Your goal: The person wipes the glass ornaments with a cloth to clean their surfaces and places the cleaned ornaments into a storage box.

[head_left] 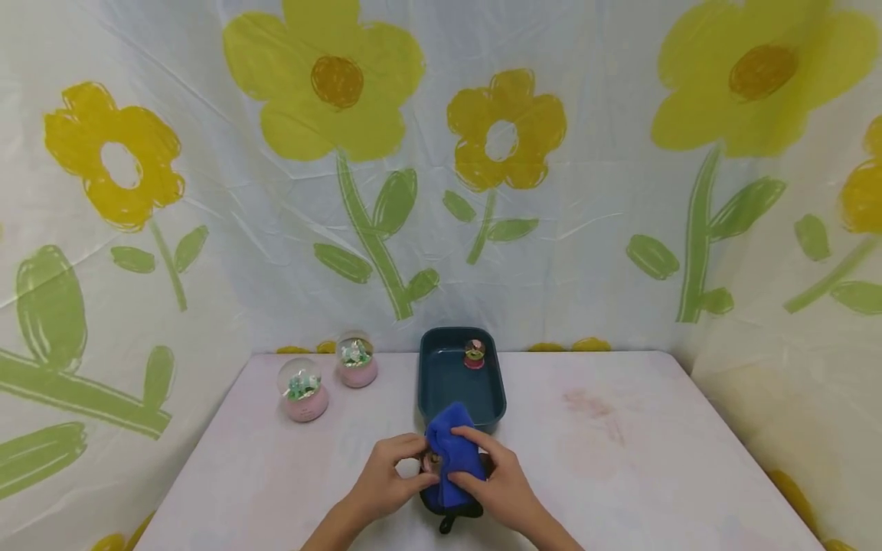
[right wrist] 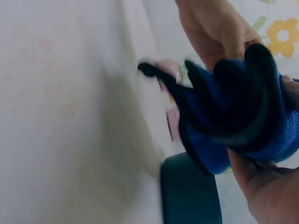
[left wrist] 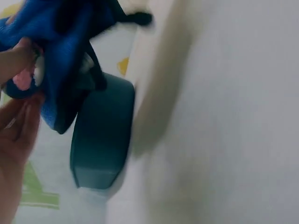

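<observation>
In the head view my left hand (head_left: 387, 476) pinches a small snow globe (head_left: 430, 462) between thumb and fingers. Its pink and white side (left wrist: 23, 80) shows in the left wrist view, and the rest is covered. A blue cloth (head_left: 460, 453) with a dark border and a hanging loop is wrapped partly around it. My right hand (head_left: 506, 484) grips this cloth from the other side, thumb and fingers bent against it. In the right wrist view the folded cloth (right wrist: 201, 151) hides the globe. Both hands are above the table, in front of the dark teal tray (head_left: 430, 375).
Inside the tray's far right part stands another small snow globe (head_left: 474, 354) with a pinkish base. Two larger snow globes on pink bases, a nearer one (head_left: 305, 392) and a farther one (head_left: 357, 360), stand left on the pale table (head_left: 620, 459). A flower-printed curtain (head_left: 586, 252) hangs behind.
</observation>
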Action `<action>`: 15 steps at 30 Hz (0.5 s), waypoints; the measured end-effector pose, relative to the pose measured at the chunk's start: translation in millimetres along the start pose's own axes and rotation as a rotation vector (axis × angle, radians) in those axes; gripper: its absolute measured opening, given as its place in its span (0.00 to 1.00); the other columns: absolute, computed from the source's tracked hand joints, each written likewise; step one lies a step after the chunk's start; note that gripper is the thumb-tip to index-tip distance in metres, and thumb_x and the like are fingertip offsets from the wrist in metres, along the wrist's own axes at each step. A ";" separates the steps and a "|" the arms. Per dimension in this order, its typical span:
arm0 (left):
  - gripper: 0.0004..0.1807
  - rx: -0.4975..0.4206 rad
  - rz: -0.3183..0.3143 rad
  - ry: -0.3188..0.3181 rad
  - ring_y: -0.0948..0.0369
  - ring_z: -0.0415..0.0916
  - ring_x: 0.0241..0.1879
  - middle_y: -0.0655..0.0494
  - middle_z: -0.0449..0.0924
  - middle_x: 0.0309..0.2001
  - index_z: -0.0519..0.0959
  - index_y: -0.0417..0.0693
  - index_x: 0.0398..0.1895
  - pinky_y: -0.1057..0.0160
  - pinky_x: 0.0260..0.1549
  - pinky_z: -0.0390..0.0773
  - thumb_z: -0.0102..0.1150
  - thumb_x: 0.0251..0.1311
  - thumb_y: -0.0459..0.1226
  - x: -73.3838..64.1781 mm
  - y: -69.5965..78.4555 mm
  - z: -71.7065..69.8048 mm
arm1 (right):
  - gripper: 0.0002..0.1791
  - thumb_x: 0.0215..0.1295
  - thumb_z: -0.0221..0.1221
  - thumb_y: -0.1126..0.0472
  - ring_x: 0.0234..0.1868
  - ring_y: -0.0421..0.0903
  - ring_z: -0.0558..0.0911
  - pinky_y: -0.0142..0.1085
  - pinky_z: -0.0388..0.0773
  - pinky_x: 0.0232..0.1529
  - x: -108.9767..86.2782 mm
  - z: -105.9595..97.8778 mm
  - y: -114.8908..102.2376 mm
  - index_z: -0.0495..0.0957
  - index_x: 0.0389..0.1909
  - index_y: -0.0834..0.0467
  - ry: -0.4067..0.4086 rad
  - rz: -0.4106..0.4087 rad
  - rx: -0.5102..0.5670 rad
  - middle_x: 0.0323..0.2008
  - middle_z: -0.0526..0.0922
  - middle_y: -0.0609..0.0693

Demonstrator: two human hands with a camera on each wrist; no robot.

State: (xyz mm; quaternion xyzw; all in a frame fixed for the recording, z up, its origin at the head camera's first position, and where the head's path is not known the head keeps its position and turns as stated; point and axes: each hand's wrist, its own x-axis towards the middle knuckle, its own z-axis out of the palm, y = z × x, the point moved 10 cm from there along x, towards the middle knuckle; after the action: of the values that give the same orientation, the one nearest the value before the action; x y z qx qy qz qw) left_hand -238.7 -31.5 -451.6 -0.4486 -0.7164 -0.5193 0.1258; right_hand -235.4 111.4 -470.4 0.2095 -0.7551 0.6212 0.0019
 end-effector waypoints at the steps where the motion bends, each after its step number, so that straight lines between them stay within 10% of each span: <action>1: 0.23 0.087 0.058 0.002 0.57 0.81 0.41 0.49 0.81 0.43 0.80 0.38 0.51 0.62 0.39 0.81 0.73 0.49 0.29 -0.3 6.4 -1.0 | 0.29 0.63 0.65 0.58 0.51 0.56 0.79 0.42 0.80 0.45 0.7 0.9 2.6 0.70 0.65 0.53 -0.023 0.042 0.034 0.63 0.68 0.65; 7: 0.29 0.408 0.214 -0.049 0.58 0.77 0.50 0.51 0.78 0.52 0.77 0.42 0.58 0.67 0.47 0.77 0.73 0.49 0.29 -0.7 27.7 1.5 | 0.28 0.69 0.59 0.56 0.56 0.59 0.74 0.50 0.78 0.47 0.5 2.5 13.2 0.66 0.68 0.56 -0.088 0.243 0.219 0.67 0.61 0.67; 15: 0.23 -0.070 0.016 0.033 0.58 0.81 0.34 0.49 0.83 0.39 0.81 0.40 0.47 0.61 0.34 0.82 0.74 0.44 0.23 -1.4 11.0 -5.6 | 0.29 0.66 0.62 0.58 0.52 0.57 0.78 0.42 0.81 0.43 -4.7 7.7 -6.2 0.67 0.66 0.57 -0.130 0.115 0.066 0.63 0.66 0.68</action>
State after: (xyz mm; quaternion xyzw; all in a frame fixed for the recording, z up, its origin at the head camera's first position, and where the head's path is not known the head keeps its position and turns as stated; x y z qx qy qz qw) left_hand -231.0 -36.4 -443.2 -0.4498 -0.6922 -0.5501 0.1260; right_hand -227.2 104.9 -467.6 0.2059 -0.7435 0.6299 -0.0897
